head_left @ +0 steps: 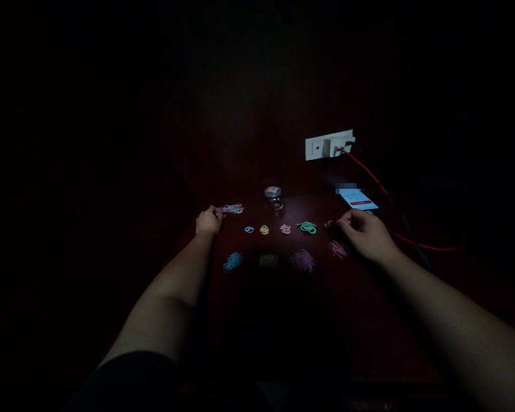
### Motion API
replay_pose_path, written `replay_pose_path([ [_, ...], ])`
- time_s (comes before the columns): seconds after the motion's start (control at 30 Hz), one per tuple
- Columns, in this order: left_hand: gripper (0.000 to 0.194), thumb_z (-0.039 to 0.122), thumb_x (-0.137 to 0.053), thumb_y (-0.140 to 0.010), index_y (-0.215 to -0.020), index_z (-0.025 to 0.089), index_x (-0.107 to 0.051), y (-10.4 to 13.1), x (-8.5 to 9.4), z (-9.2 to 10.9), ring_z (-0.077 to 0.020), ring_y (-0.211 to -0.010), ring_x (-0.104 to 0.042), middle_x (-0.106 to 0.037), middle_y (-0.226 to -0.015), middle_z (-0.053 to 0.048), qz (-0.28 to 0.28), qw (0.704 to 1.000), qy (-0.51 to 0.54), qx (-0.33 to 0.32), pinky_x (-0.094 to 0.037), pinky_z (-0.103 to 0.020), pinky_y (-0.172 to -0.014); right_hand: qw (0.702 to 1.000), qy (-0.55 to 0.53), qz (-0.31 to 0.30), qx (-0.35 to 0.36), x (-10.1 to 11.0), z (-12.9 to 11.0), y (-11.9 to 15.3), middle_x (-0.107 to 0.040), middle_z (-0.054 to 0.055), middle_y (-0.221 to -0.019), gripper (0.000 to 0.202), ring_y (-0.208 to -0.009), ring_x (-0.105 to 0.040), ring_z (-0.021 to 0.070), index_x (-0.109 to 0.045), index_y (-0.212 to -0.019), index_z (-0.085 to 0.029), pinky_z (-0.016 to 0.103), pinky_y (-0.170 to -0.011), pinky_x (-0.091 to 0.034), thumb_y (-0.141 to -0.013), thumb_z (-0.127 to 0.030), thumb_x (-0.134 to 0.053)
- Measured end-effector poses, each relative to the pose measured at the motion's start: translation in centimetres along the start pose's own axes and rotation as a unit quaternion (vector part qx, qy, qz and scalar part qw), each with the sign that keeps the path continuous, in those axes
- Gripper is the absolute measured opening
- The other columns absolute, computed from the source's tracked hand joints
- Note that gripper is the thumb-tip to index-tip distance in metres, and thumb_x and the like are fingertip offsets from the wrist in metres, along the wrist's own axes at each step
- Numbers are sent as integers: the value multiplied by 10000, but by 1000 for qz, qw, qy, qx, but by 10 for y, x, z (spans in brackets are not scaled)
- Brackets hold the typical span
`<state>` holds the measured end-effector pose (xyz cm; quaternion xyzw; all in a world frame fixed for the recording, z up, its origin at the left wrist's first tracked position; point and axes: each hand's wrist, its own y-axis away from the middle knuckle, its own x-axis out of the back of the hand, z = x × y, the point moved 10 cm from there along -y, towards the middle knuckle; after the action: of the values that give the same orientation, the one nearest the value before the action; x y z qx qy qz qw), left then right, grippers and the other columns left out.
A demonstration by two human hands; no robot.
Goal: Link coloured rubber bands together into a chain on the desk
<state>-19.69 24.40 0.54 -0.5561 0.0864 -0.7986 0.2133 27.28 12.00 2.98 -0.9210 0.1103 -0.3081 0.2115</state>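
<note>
Jar (pixel 273 193) behind bands (pixel 308 228), phone (pixel 359 198) at right, socket (pixel 317 148) beyond

Two bare hands work over sorted clusters of small coloured bands on a dark red table (pixel 217 243).
The left hand (pixel 206 223) is at the mixed-colour pile (pixel 234 209) at the far left; its fingertips are too dim to read. Across the middle run a blue cluster (pixel 249 229), a yellow cluster (pixel 264 229), a pink cluster (pixel 285 229) and a green cluster (pixel 308 228), with the right hand (pixel 365 233) beside some orange-brown bands (pixel 329 224), thumb and forefinger close together. Nearer lie blue, yellowish, purple and pink heaps. Behind stand a lidded clear jar (pixel 273 199), a lit phone (pixel 357 197) and a wall socket (pixel 317 149) trailing a red cable (pixel 367 167).
</note>
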Motion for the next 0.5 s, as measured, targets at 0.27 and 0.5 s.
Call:
replay_pose_path([
  [0.27,154,270,-505,-865,-999,215,-557,19,16,18,-192,-930,-628,-678,-1015,-59,42,996,67,-49,-452,-292,-850,1000,-6,10,11,3,-6,-1,-663,35,-723,157,-604,-546,140,-556,-722,-190,253,-573,-408,-812,-319,-547],
  [0.5,197,306,-550,-853,-973,181,-456,73,63,69,-145,-799,-653,-633,-865,-54,120,905,404,-68,-512,-260,-744,999,-6,1,49,-3,-27,8,-613,22,-697,129,-611,-532,143,-585,-764,-181,253,-563,-391,-807,-298,-551],
])
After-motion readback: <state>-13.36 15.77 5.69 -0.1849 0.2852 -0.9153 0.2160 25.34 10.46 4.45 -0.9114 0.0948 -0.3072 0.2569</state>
